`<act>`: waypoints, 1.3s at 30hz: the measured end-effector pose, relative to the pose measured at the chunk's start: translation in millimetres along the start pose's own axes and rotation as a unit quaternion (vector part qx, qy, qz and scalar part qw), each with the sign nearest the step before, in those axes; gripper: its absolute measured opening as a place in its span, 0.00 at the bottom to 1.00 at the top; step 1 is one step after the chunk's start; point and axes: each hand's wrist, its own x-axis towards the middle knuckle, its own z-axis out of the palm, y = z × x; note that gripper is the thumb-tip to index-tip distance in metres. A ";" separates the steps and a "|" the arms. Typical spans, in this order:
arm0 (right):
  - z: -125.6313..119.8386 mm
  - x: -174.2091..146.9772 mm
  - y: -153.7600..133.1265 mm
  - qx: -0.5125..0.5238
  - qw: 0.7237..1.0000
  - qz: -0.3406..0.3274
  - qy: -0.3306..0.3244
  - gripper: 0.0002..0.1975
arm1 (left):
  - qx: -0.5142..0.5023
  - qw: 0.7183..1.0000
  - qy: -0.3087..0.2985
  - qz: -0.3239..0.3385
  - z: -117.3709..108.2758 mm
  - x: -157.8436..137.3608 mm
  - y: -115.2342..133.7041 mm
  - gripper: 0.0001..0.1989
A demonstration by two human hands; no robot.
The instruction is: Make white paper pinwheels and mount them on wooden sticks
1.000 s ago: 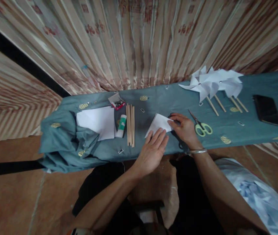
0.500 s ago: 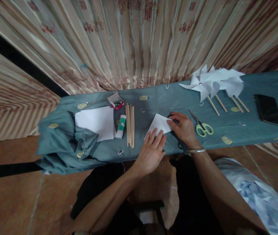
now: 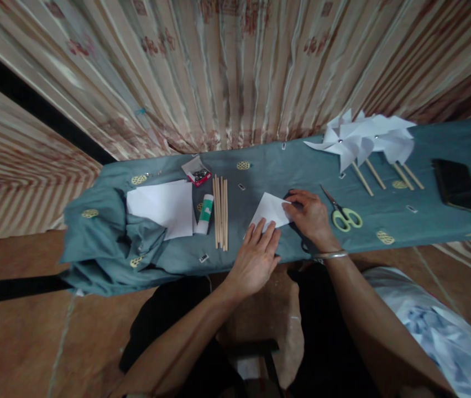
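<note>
A piece of white paper [image 3: 269, 209] lies on the cloth-covered table in front of me; it looks folded. My left hand [image 3: 257, 255] rests on its near edge with the fingers stretched out flat. At the paper's right corner, the thumb and fingers of my right hand [image 3: 312, 219] are closed on it. Green-handled scissors [image 3: 345, 217] lie just right of my right hand, blades pointing away from me. To the left of the paper are several thin wooden sticks [image 3: 221, 213] side by side and a glue stick [image 3: 205, 213].
Several white paper pinwheels [image 3: 362, 138] on sticks lie at the back right, near a black phone [image 3: 457, 185]. On the left are white paper sheets [image 3: 165, 204] and a small open box of metal pins [image 3: 198, 172]. A curtain [image 3: 235, 77] hangs behind the table.
</note>
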 end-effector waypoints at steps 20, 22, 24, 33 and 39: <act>-4.4 -26.1 -17.6 -0.148 0.985 -0.082 0.016 0.26 | 0.021 1.000 -0.001 0.006 4.5 0.4 -0.4 0.29; -5.1 -32.9 -20.9 -0.154 0.983 -0.103 0.005 0.27 | 0.023 1.000 0.004 0.009 5.9 0.5 -1.0 0.30; -5.5 -38.2 -22.2 -0.163 0.980 -0.113 -0.004 0.27 | 0.025 1.000 0.006 0.011 6.4 0.7 -1.5 0.31; -5.1 -45.8 -22.8 -0.212 0.972 -0.104 -0.021 0.28 | 0.031 0.999 0.004 0.013 4.7 1.2 -1.9 0.31; -6.0 -43.7 -16.1 -0.214 0.973 -0.084 -0.024 0.28 | 0.034 0.999 -0.002 0.019 3.8 1.7 -2.8 0.29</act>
